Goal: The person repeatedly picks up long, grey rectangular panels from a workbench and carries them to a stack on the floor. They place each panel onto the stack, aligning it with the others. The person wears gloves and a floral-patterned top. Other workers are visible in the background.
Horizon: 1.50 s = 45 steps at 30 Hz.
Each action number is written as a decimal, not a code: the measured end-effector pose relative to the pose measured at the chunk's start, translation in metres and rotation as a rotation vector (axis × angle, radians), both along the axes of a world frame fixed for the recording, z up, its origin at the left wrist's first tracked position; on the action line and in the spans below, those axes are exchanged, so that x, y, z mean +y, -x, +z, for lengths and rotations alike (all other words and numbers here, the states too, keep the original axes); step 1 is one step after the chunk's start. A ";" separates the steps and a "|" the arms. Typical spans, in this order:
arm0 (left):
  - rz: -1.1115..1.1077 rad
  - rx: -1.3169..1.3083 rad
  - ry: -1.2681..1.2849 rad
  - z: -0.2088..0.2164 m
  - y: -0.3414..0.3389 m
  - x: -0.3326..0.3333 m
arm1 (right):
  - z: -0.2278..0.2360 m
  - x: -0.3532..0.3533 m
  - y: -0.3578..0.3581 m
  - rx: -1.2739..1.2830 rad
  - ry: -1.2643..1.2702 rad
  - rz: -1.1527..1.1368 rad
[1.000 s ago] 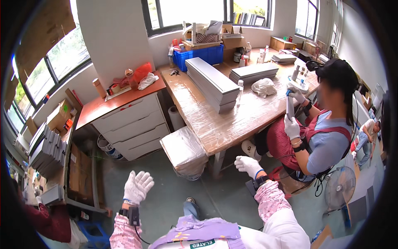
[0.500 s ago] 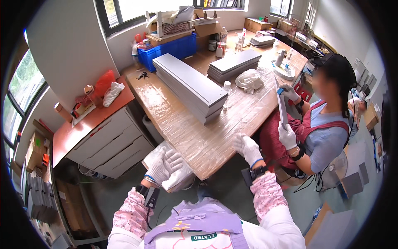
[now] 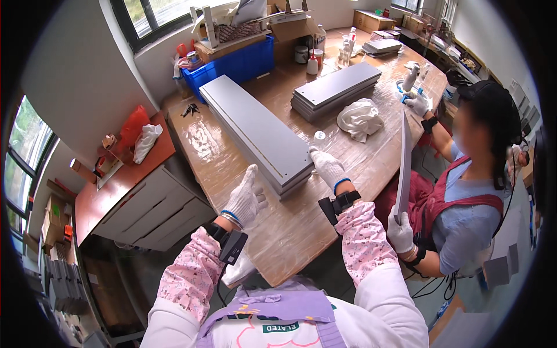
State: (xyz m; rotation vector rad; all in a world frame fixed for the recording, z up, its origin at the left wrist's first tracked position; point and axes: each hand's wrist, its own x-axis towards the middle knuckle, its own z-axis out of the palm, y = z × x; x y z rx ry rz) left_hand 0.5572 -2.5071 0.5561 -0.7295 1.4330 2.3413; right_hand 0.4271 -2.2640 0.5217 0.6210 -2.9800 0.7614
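Note:
A tall stack of long grey panels (image 3: 249, 127) lies on the table before me, running from far left toward near right. My left hand (image 3: 246, 200), in a white knit glove, is open beside the stack's near left side, with its fingers apart. My right hand (image 3: 329, 167), also gloved, reaches to the stack's near right corner with its fingers stretched out. Whether its fingertips touch the top panel I cannot tell. Just beyond that hand stands a small bottle with a white cap (image 3: 319, 136).
Plastic film covers the table (image 3: 278, 243). A shorter panel stack (image 3: 336, 87) and a white cloth (image 3: 361, 118) lie farther right. A blue bin (image 3: 232, 71) stands at the back. At the right, a co-worker (image 3: 464, 197) holds a grey panel (image 3: 403, 165). A drawer cabinet (image 3: 151, 203) stands left.
Both my hands have moved forward from the table's near edge to the long stack. The co-worker's far hand has left the panel and reached toward the bottles on the table.

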 end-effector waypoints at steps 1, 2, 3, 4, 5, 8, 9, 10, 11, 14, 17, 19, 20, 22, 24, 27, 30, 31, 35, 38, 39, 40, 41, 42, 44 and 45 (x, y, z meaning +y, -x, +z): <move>0.000 -0.013 0.022 -0.001 0.011 0.003 | 0.004 -0.003 0.002 -0.055 -0.028 -0.026; 0.009 -0.050 0.025 -0.002 0.020 0.006 | 0.009 -0.005 0.003 -0.145 0.003 -0.048; 0.029 -0.058 0.055 -0.003 0.028 0.007 | 0.014 -0.007 0.002 -0.304 0.000 -0.110; 0.059 -0.088 0.067 -0.003 0.037 0.010 | 0.019 -0.008 0.001 -0.421 0.026 -0.150; 0.087 -0.116 0.080 -0.004 0.041 0.011 | 0.022 -0.008 -0.004 -0.308 -0.020 -0.022; 0.117 0.187 -0.200 -0.007 0.040 0.012 | 0.022 -0.008 -0.034 -0.008 -0.049 0.266; 0.133 0.167 -0.194 -0.008 0.037 0.011 | 0.021 -0.009 -0.043 0.023 0.074 0.330; 0.116 0.166 -0.214 -0.008 0.032 0.004 | 0.020 -0.011 -0.048 -0.054 0.111 0.324; 0.098 0.167 -0.230 -0.008 0.028 -0.002 | 0.020 -0.017 -0.049 -0.173 0.111 0.308; 0.105 0.131 -0.163 -0.012 0.025 -0.012 | 0.026 -0.025 -0.044 -0.389 0.166 0.239; 0.141 0.112 -0.170 -0.015 0.022 -0.014 | 0.037 -0.034 -0.045 -0.426 0.143 0.165; 0.121 0.135 -0.194 -0.015 0.014 -0.016 | 0.044 -0.035 -0.058 -0.284 -0.004 0.286; 0.063 0.146 -0.212 -0.013 0.004 -0.019 | 0.046 -0.033 -0.067 -0.434 0.117 0.220; -0.011 0.103 -0.191 -0.007 -0.021 -0.026 | 0.049 -0.031 -0.087 -0.671 0.245 0.156; -0.073 0.066 -0.144 0.000 -0.048 -0.036 | 0.048 -0.036 -0.105 -0.820 0.311 0.157; -0.163 0.052 -0.047 0.010 -0.090 -0.059 | 0.041 -0.062 -0.112 -1.000 0.409 0.010; -0.248 0.047 -0.039 0.012 -0.126 -0.093 | 0.028 -0.113 -0.111 -1.074 0.713 -0.294; -0.256 0.062 -0.030 0.010 -0.136 -0.106 | 0.024 -0.125 -0.115 -1.107 0.904 -0.279; -0.202 0.078 -0.034 -0.012 -0.186 -0.159 | 0.011 -0.160 -0.147 -1.132 1.248 -0.401; 0.005 0.045 -0.068 -0.030 -0.229 -0.186 | 0.008 -0.185 -0.168 -1.073 1.309 -0.521; 0.085 0.126 -0.234 -0.035 -0.243 -0.190 | 0.009 -0.194 -0.174 -1.068 1.367 -0.532; 0.180 0.161 -0.371 -0.038 -0.255 -0.190 | 0.010 -0.204 -0.178 -1.067 1.426 -0.557; 0.251 0.229 -0.536 -0.039 -0.264 -0.190 | 0.011 -0.214 -0.183 -1.068 1.483 -0.600; 0.379 0.129 -0.454 -0.039 -0.270 -0.188 | 0.013 -0.224 -0.187 -1.050 1.524 -0.620; 0.430 0.224 -0.460 -0.037 -0.275 -0.185 | 0.014 -0.240 -0.196 -1.033 1.546 -0.603; 0.451 0.282 -0.481 -0.034 -0.276 -0.183 | 0.014 -0.245 -0.200 -1.033 1.569 -0.579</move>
